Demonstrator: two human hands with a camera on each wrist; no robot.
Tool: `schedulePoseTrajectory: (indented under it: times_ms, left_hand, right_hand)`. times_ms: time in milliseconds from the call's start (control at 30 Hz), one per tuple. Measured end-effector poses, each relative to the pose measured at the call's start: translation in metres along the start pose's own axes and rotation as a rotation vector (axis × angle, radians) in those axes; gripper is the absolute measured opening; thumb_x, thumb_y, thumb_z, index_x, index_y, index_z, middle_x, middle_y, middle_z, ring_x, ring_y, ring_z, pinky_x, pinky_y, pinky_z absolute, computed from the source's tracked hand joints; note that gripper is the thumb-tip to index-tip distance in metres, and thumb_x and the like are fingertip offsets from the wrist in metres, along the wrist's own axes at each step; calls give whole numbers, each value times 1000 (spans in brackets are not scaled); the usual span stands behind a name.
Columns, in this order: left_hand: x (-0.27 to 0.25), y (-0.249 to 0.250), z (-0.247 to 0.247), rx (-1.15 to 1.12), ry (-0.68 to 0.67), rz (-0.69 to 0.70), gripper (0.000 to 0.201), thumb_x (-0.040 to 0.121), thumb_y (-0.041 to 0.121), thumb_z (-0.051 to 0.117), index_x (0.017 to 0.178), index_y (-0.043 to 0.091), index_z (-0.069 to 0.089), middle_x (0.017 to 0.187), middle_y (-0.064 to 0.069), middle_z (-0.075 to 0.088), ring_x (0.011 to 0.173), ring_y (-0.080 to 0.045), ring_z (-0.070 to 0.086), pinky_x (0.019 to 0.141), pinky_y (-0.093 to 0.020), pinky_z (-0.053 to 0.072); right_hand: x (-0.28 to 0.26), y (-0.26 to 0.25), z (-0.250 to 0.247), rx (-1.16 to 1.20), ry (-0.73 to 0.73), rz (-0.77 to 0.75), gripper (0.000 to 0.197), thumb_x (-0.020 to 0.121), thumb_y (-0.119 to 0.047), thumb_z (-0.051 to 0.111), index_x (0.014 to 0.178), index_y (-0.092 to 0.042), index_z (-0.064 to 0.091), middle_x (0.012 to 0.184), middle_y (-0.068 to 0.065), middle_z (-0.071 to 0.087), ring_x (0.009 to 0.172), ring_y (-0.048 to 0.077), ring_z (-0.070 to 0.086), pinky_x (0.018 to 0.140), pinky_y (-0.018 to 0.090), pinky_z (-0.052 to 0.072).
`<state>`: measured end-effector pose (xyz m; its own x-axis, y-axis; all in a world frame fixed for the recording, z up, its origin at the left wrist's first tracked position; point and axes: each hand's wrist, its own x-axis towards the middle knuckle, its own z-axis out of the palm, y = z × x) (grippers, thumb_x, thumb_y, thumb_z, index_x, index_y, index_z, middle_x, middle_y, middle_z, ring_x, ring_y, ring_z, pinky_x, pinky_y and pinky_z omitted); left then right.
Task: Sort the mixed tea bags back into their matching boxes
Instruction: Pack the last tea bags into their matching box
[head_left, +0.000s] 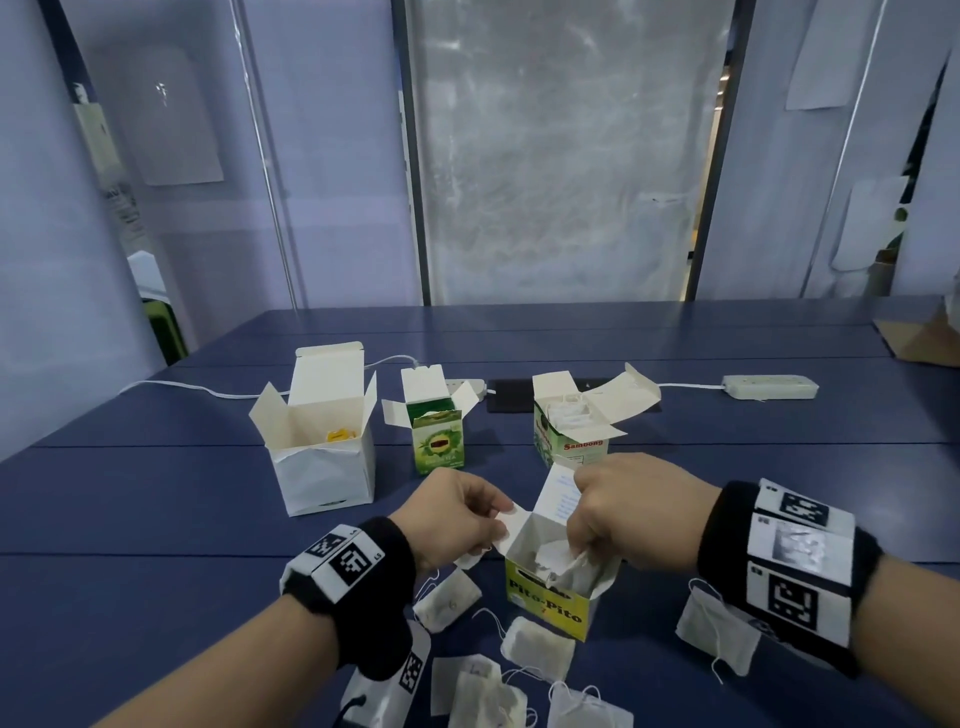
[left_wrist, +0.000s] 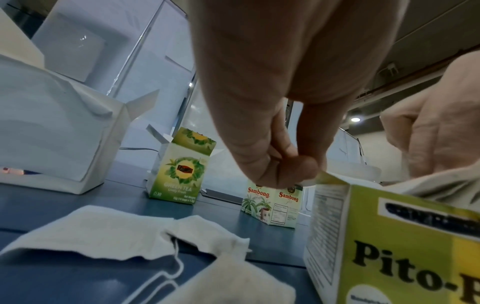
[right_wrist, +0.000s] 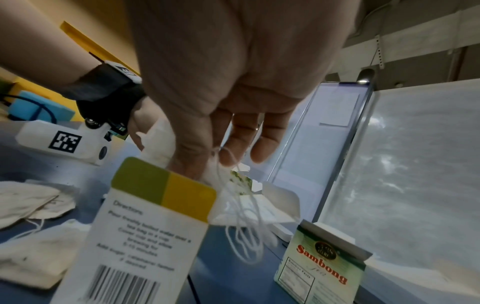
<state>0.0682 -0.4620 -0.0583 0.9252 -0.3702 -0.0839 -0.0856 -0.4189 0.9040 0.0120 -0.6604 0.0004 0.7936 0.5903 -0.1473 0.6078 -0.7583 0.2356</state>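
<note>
Left hand: while its fingers pinch a side flap, left hand (head_left: 457, 512) steadies the Pito-Pito box (head_left: 550, 597) near the table's (head_left: 156, 519) front edge.
Right hand: right hand (head_left: 631, 506) grips a tea bag (head_left: 558, 564) inside the box mouth.

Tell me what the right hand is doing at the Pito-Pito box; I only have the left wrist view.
Observer: The right hand pinches a tea bag by its strings, fingers down in the open top of the Pito-Pito box.
Operator: Report what is inside the white box.
Observer: Something small and yellow lies at its bottom; I cannot tell what it is.
Operator: Check the Sambong box too.
Observer: It stands open, with white bags inside.
</note>
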Motion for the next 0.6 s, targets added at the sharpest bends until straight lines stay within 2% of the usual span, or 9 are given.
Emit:
schedulePoseTrajectory:
  times_ms: [133, 300, 400, 500, 600]
  left_hand:
    - [1, -1, 0, 11, -34, 33, 18, 80, -11, 66, 94, 0, 70, 69, -3, 55, 54, -16, 50, 51, -24, 47]
    - [-1, 3, -1, 79, -116, 90, 19, 81, -7, 67, 91, 9, 71, 63, 6, 57, 45, -3, 52, 50, -18, 45]
    - [-1, 4, -1, 88, -135, 92, 21, 82, -7, 66, 89, 11, 71, 64, 5, 57, 47, -5, 51, 51, -19, 45]
    - [-1, 2, 2, 41, -146, 60, 20, 83, -10, 61, 92, 6, 70, 70, -3, 58, 52, -9, 50, 52, -20, 44]
    - [-1, -2, 4, -41, -141, 24, 19, 84, -11, 60, 99, -2, 69, 66, -4, 55, 50, -9, 50, 51, -20, 43]
  right_hand:
    - [5, -2, 0, -18, -26, 40, 28, 86, -11, 55, 104, -26, 70, 91, 3, 61, 84, 26, 56, 61, 29, 33]
    - [18, -9, -2, -41, -64, 69, 22, 86, -14, 54, 99, -22, 70, 85, 5, 63, 78, 28, 57, 62, 30, 43]
    - [27, -17, -2, -106, -80, 3, 25, 89, -16, 56, 109, -24, 68, 92, 7, 65, 83, 32, 61, 70, 34, 53]
    - [34, -20, 2, -99, -66, -32, 25, 94, -23, 53, 115, -26, 67, 102, 12, 66, 90, 34, 63, 74, 36, 52]
    - [36, -19, 9, -38, -80, -23, 28, 96, -34, 50, 119, -29, 66, 107, 11, 67, 95, 33, 63, 77, 36, 51]
